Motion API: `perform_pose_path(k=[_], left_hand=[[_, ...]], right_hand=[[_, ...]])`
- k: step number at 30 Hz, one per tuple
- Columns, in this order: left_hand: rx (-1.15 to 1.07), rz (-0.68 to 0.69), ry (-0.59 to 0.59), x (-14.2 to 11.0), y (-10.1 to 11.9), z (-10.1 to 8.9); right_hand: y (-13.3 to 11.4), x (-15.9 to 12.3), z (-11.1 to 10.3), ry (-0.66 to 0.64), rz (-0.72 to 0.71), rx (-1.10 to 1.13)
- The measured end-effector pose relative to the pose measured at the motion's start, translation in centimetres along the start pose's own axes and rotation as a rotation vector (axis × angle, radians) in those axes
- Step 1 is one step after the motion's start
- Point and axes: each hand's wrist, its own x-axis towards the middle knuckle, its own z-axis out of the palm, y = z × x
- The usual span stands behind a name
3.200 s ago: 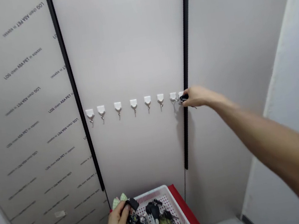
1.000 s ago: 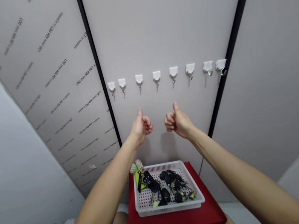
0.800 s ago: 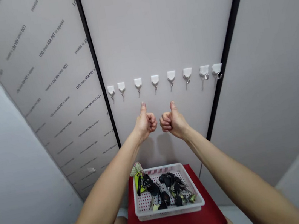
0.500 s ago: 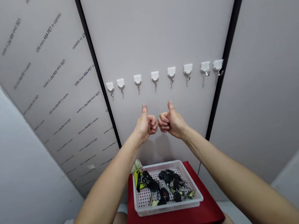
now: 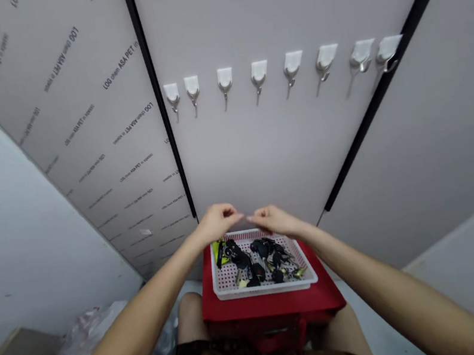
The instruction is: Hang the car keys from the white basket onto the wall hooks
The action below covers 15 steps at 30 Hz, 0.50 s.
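My left hand [image 5: 217, 222] and my right hand [image 5: 275, 220] hover just above the far rim of a white perforated basket [image 5: 265, 289]. Their fingers stretch toward each other, tips almost touching, and neither hand holds anything. The fingertips are slightly smeared by motion. In the basket lies a heap of dark keys and key fobs [image 5: 254, 256], one with a yellow-green tag. The basket stands on a red stool [image 5: 272, 308]. On the grey wall panel above runs a row of several white hooks [image 5: 258, 71], all bare.
Black vertical strips [image 5: 159, 105] divide the wall panels, and the left panel carries printed film. A clear plastic bag [image 5: 86, 336] and a cardboard piece [image 5: 25, 352] lie on the floor at the lower left. My knees flank the stool.
Both hands dropped from side-by-side thumbs-up fists in front of the wall to just over the basket, and their fingers uncurled. The view tilted, so the hooks sit higher in frame.
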Motion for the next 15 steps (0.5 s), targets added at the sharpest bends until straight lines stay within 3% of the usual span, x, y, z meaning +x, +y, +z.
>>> perform_pose_path(k=[4,8,11,15], left_hand=[[0.510,0.166,-0.143,-2.2,-3.3,1.8],[0.755,0.227,-0.213,-2.6,-4.4,3.6],[0.719,0.220,-0.182,-2.4,-4.6,4.0],[0.317,0.077,-0.031,-2.2,-4.6,3.4]], right_hand=[[4.2,-0.5,3.0,-0.112,0.007,-0.274],[5.0,-0.7,4.7,-0.130,0.000,-0.482],[4.7,-0.6,4.3,-0.091,0.005,-0.399],[4.4,-0.4,2.6,-0.089,-0.007,-0.071]])
